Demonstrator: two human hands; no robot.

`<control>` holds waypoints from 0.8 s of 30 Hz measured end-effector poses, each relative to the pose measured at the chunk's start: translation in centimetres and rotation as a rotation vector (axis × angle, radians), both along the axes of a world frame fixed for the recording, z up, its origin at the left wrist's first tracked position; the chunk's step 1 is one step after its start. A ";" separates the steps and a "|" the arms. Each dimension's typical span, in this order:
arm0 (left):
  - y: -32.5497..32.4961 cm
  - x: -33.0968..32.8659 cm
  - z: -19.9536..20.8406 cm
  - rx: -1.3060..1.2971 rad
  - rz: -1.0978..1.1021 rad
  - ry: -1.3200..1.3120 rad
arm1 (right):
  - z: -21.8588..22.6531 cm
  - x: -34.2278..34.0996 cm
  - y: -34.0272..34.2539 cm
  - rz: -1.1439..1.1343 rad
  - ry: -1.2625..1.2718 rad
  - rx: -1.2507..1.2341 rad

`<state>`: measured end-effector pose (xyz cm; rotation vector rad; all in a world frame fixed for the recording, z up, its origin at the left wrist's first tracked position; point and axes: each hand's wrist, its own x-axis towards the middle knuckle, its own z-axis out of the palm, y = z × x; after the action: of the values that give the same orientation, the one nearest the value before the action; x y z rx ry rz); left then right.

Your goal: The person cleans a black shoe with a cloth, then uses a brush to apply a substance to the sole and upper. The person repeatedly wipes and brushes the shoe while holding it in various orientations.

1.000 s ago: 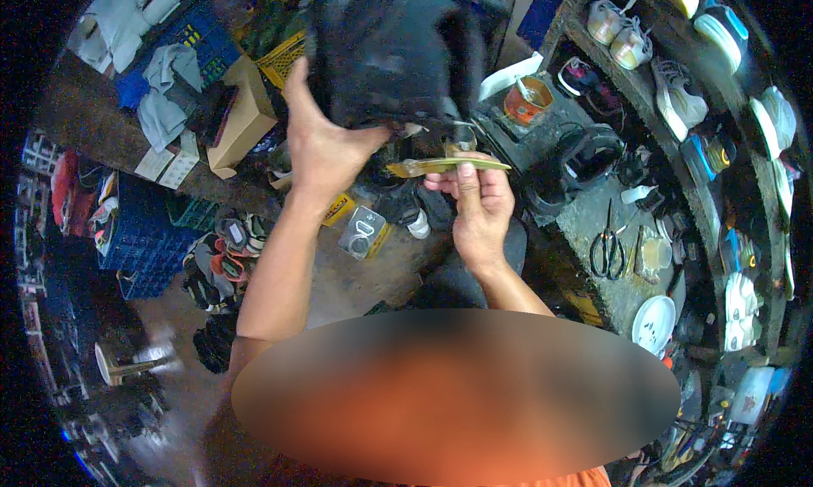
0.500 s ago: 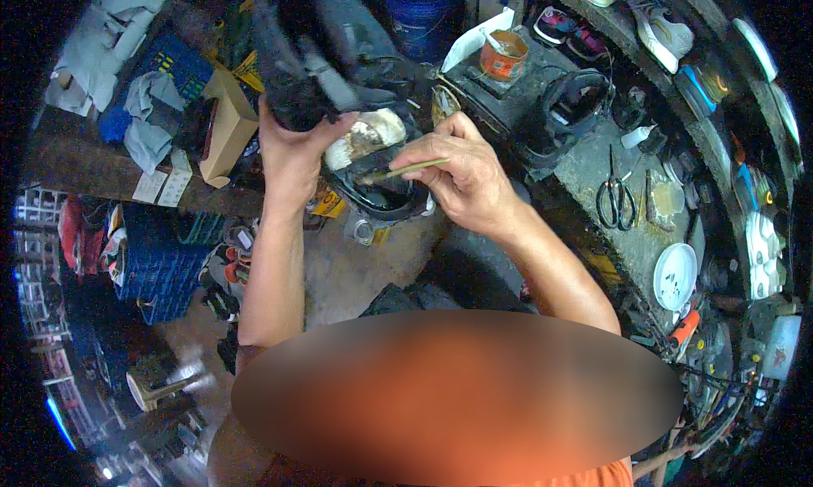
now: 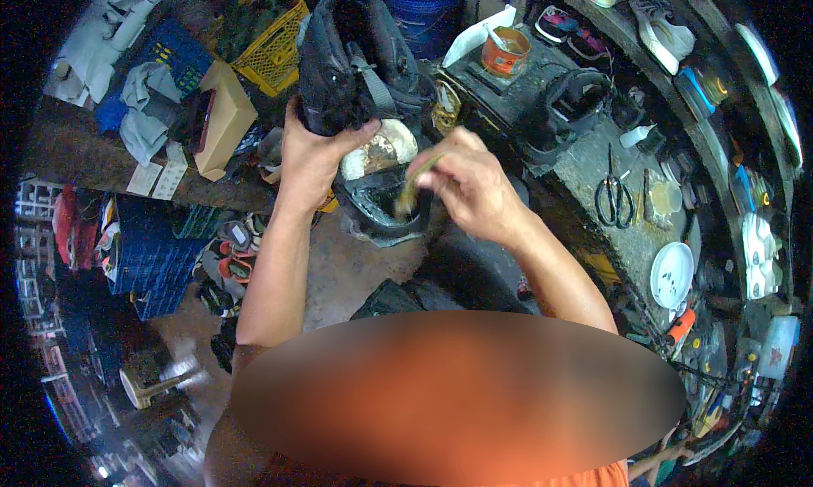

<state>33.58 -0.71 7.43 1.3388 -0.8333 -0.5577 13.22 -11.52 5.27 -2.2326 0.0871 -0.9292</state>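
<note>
A blue crate (image 3: 157, 258) stands at the left, then an open cardboard box (image 3: 227, 123) and a yellow crate (image 3: 275, 51). The left hand (image 3: 312, 157) has a wide grip on the side of a black boot (image 3: 398, 89), thumb near its pale patch (image 3: 381, 151), fingertips hidden. The boot is held up before the person, toe end nearest. The right hand's (image 3: 470, 182) grip is pinched closed on a slim, blurred brush (image 3: 408, 195) over the toe end. Farther right, scissors (image 3: 616, 203) and a white lid (image 3: 672, 275) lie on the table (image 3: 584, 203).
</note>
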 end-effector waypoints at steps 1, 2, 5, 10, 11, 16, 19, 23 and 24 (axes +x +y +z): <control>-0.1 -0.1 -0.2 -0.002 -0.011 0.051 | -0.4 0.4 0.2 -0.093 -0.092 0.066; -0.1 -0.2 -0.3 -0.010 -0.010 0.106 | -0.8 0.6 0.6 -0.178 -0.196 0.074; -0.2 0.0 -0.6 0.003 0.008 0.137 | -1.6 0.5 1.3 -0.024 -0.269 -0.097; 0.2 0.7 -1.7 0.007 -0.019 0.198 | -1.7 0.7 0.7 -0.132 -0.089 0.049; 0.3 0.8 -2.1 0.050 0.017 0.225 | -1.4 0.9 0.6 -0.055 -0.098 0.027; 0.5 3.3 -4.3 0.069 0.113 0.340 | 0.8 0.5 -1.1 -0.136 -0.099 0.084; 0.7 5.7 -5.2 0.047 0.203 0.423 | 3.2 -1.5 -7.0 -0.536 -0.258 -0.032; 0.3 7.2 -6.0 -0.073 0.323 0.424 | 4.8 -1.8 -17.9 -0.784 -0.086 -0.105; 0.1 7.1 -6.2 -0.092 0.370 0.423 | 4.6 -1.2 -19.7 -0.883 0.133 -0.165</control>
<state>40.67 -0.60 1.20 1.1952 -0.2535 -0.4778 12.01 -31.22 9.84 -2.4113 1.1650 -1.2486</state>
